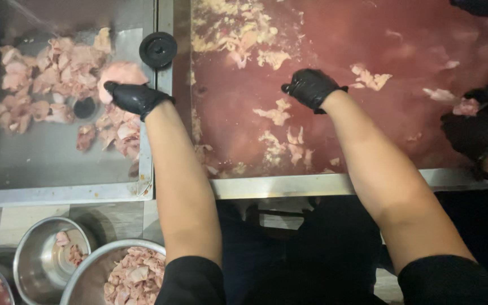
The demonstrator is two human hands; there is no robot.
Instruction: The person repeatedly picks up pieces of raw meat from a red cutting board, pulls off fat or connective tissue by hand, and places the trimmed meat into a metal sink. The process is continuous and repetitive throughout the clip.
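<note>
Head view shows, nearest, steel bowls point(52, 260) on the floor holding raw chicken pieces. Farther up, the left hand point(134, 99) in a black glove grips a pale chicken piece point(121, 73) over the steel sink point(57, 169), apparently picking meat from the pile there. The right hand point(310, 87), clenched, presses on the red cutting board point(368, 34) among fat scraps. No packages or labels show. Another person's gloved hands point(481, 121) work at the right edge.
</note>
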